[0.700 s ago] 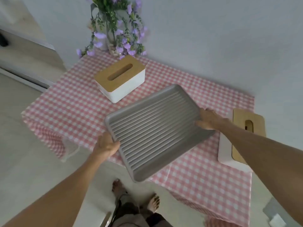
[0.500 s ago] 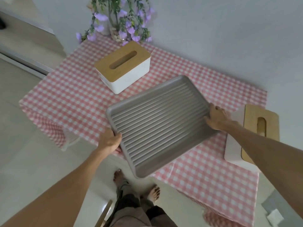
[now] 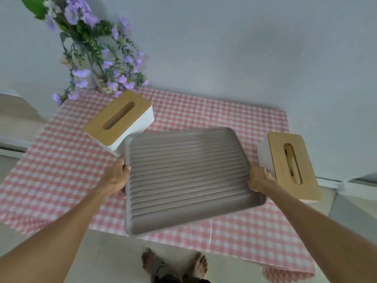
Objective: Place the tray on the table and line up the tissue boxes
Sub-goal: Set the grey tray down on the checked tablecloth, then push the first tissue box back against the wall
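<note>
A grey ribbed tray hangs over the middle of the table with the pink checked cloth, its near edge past the table's front. My left hand grips the tray's left rim and my right hand grips its right rim. A white tissue box with a wooden lid stands at the back left, angled, just behind the tray's left corner. A second tissue box stands at the table's right edge, close to my right hand.
A vase of purple flowers stands at the table's back left corner against the pale wall. The cloth hangs over the front edge. My bare feet are on the tiled floor below.
The tray has swung round from a diagonal to nearly square with the table and sits nearer its middle. My view has lifted, so the table appears lower in frame.
</note>
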